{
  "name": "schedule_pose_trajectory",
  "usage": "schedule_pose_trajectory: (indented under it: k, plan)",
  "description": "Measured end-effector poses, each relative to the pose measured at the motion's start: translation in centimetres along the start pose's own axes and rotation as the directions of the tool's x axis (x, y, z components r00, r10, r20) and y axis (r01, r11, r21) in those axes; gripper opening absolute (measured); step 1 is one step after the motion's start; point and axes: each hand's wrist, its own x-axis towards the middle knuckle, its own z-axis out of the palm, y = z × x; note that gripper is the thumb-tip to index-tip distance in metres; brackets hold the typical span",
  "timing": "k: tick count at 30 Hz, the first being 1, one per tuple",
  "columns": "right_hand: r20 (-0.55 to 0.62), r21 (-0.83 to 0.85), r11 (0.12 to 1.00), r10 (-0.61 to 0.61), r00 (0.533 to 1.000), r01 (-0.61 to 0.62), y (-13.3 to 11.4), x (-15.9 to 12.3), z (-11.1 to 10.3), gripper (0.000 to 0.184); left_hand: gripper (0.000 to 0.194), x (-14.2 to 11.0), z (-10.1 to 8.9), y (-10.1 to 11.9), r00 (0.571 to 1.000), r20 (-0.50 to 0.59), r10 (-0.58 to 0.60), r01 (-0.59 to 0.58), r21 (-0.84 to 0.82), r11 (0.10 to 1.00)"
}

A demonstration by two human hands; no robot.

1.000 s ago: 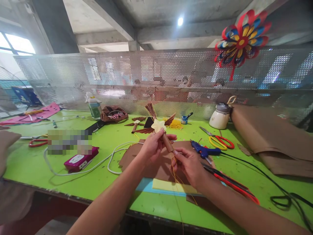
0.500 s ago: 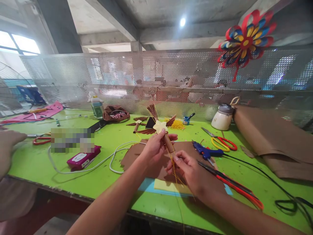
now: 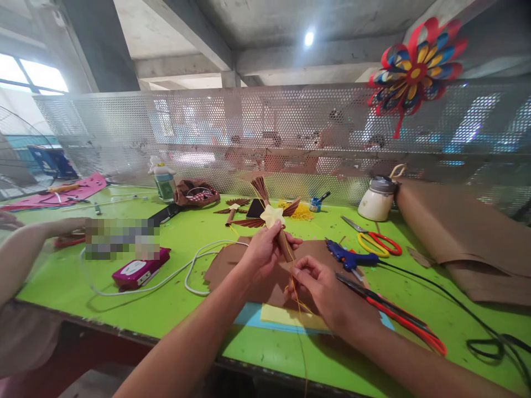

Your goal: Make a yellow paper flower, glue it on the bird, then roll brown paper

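Observation:
My left hand (image 3: 269,249) is closed round a brown paper craft figure (image 3: 286,243), held upright and slightly tilted above the table. The figure has a rolled tube body, a fringed top, pleated wings and a pale yellow star (image 3: 272,215) on its front. Just below the tube, my right hand (image 3: 315,284) pinches thin yellow string (image 3: 299,307) that trails down past the table edge. Part of the right fingers is hidden behind the string and palm. Brown paper sheets (image 3: 244,276) lie under both hands.
A blue glue gun (image 3: 348,255), red-handled scissors (image 3: 398,312) and yellow-red scissors (image 3: 375,237) lie at right. A purple power strip (image 3: 139,269) and white cord sit left. Behind are a similar figure (image 3: 234,210) and a white jar (image 3: 376,200). A co-worker's arm (image 3: 29,251) reaches in.
The co-worker's hand at far left has moved right, onto the orange-handled scissors. My hands keep nearly the same place on the figure and string; the right fingers have shifted slightly.

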Motion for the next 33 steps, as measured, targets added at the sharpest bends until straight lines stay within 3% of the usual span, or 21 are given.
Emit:
schedule_pose_trajectory:
  k: [7, 17, 26, 33]
  plan:
    - [-0.036, -0.039, 0.999, -0.029, 0.999, 0.028, 1.2, 0.8, -0.4, 0.031, 0.015, -0.1, 0.0, -0.2, 1.000, -0.006, -0.003, 0.003, -0.012, 1.000]
    - [-0.004, 0.004, 0.996, 0.088, 0.996, -0.088, 1.3, 0.6, 0.8, 0.041, 0.038, -0.8, 0.0, -0.4, 0.982, 0.168, -0.084, 0.066, 0.111, 0.992]
    - [0.019, 0.066, 0.991, 0.112, 0.994, -0.113, 2.9, 1.1, 0.3, 0.041, 0.032, -1.2, 0.6, -0.4, 0.996, 0.083, -0.032, 0.025, 0.082, 0.996]
    - [-0.020, -0.001, 0.997, 0.076, 0.997, -0.076, 1.8, 0.3, 1.4, 0.049, 0.030, -1.3, 1.0, -0.1, 0.996, 0.063, 0.071, -0.078, 0.117, 0.990]
